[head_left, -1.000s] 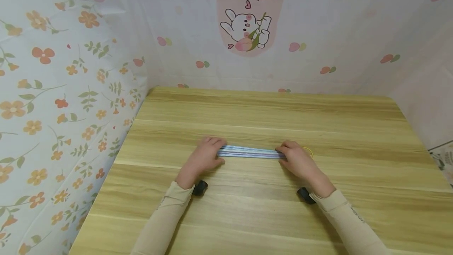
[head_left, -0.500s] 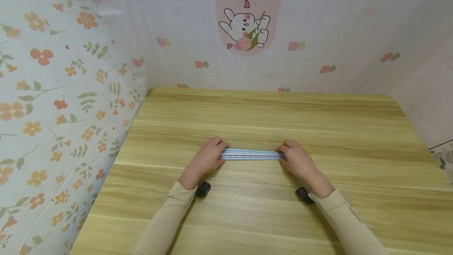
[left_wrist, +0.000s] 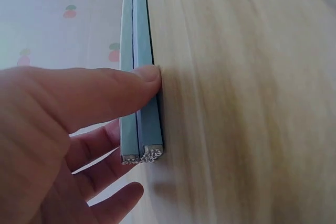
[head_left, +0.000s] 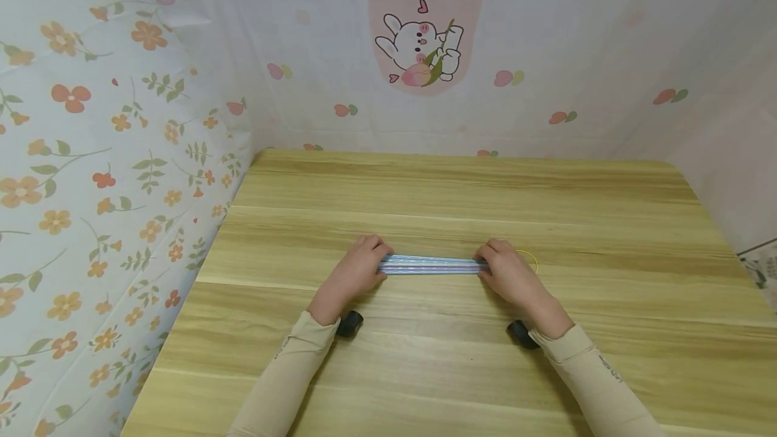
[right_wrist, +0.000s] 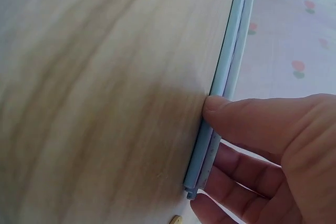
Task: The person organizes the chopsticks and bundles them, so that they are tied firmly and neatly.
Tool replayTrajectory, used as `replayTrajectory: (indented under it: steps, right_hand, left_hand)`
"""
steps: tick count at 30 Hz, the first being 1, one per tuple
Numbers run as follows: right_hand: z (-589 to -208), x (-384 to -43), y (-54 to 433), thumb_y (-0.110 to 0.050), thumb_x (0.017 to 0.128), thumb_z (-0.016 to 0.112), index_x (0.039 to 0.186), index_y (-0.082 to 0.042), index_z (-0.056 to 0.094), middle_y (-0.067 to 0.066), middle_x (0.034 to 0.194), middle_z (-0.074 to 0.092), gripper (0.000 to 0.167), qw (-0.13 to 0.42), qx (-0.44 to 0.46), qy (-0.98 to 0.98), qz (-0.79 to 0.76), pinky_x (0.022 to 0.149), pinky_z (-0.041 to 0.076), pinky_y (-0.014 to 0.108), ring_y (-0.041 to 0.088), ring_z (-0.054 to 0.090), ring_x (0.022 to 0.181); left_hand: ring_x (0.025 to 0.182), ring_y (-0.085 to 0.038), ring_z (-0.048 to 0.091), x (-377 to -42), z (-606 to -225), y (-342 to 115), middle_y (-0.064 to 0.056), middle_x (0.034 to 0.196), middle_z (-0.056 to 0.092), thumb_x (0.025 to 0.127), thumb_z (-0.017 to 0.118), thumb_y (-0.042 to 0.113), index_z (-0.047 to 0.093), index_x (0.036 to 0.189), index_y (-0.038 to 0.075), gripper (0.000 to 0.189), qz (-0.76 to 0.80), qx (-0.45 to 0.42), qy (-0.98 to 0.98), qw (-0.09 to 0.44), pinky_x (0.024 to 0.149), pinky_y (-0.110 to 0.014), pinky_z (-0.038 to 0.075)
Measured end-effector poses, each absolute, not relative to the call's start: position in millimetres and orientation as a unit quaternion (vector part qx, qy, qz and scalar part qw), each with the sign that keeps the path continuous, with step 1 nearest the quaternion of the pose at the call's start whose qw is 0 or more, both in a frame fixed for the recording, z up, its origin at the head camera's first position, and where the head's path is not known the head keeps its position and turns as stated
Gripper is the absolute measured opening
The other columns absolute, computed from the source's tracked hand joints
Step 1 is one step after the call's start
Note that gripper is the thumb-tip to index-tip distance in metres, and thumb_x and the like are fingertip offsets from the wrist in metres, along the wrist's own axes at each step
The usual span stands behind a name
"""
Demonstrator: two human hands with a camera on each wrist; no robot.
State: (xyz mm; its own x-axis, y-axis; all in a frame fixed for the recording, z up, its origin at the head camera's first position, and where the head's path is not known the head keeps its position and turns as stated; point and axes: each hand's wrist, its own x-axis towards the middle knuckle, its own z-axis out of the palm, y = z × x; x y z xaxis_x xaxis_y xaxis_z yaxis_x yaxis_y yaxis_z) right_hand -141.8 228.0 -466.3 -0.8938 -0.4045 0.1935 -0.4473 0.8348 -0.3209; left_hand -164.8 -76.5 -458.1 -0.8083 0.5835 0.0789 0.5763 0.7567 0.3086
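A folded pleated paper fan (head_left: 432, 266) lies lengthwise across the table, blue with pale and purple stripes, slightly wider at its left end. My left hand (head_left: 358, 268) grips that end. In the left wrist view the thumb lies across two blue-green outer strips (left_wrist: 149, 124), and silvery zigzag pleats (left_wrist: 150, 153) show at the tip. My right hand (head_left: 508, 271) pinches the narrower right end, thumb on the near side and fingers beyond, as the right wrist view shows; a small tab (right_wrist: 191, 194) sticks out there. A thin yellow loop (head_left: 535, 260) lies beside the right hand.
The wood-grain table (head_left: 425, 201) spreads on all sides of the fan. Printed cloth hangs behind it (head_left: 303, 86) and along the left side (head_left: 121, 174). A black wrist device (head_left: 350, 324) sits under the left wrist, another (head_left: 522, 334) under the right.
My left hand has shifted slightly right and toward me, its thumb closing onto the fan's left end. The pleats there now sit a little lower. My right hand has stayed in place.
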Motion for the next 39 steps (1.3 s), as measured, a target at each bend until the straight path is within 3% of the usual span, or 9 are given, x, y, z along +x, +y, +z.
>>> replayTrajectory:
  steps: [11, 21, 30, 39]
  right_hand:
    - [-465.6, -141.6, 227.3, 0.001, 0.074, 0.076, 0.094, 0.002, 0.067, 0.010, 0.088, 0.059, 0.022, 0.058, 0.229, -0.955, 0.177, 0.074, 0.049, 0.040, 0.026, 0.055, 0.083]
    - [-465.3, -141.0, 226.6, 0.002, 0.074, 0.076, 0.090, 0.000, 0.066, 0.008, 0.086, 0.058, 0.019, 0.056, 0.229, -0.955, 0.178, 0.072, 0.047, 0.039, 0.025, 0.053, 0.082]
    - [-464.4, -142.3, 226.0, 0.001, 0.075, 0.075, 0.095, 0.002, 0.064, 0.010, 0.090, 0.061, 0.023, 0.048, 0.226, -0.958, 0.172, 0.075, 0.049, 0.041, 0.028, 0.056, 0.086]
    - [-466.7, -142.0, 226.1, 0.001, 0.074, 0.076, 0.089, 0.001, 0.064, 0.009, 0.086, 0.058, 0.019, 0.060, 0.231, -0.956, 0.170, 0.072, 0.047, 0.039, 0.026, 0.053, 0.081]
  left_hand:
    - [0.101, -0.028, 0.051, -164.2, -454.7, -75.3, -0.012, 0.109, 0.057, 0.080, 0.076, 0.013, 0.063, 0.117, 0.001, 0.040, 0.146, 0.304, 0.941, 0.022, 0.092, -0.039, 0.041]
    - [0.097, -0.025, 0.049, -163.7, -456.8, -75.8, -0.007, 0.102, 0.056, 0.081, 0.075, 0.013, 0.067, 0.105, 0.006, 0.026, 0.142, 0.306, 0.941, 0.012, 0.085, -0.037, 0.042]
    - [0.101, -0.028, 0.054, -164.2, -456.3, -74.5, -0.010, 0.104, 0.060, 0.079, 0.076, 0.011, 0.064, 0.106, 0.004, 0.030, 0.137, 0.310, 0.941, 0.006, 0.091, -0.040, 0.043]
    - [0.091, -0.022, 0.050, -163.4, -458.2, -74.6, -0.006, 0.098, 0.056, 0.082, 0.073, 0.010, 0.068, 0.106, 0.008, 0.025, 0.139, 0.317, 0.938, 0.002, 0.082, -0.035, 0.043]
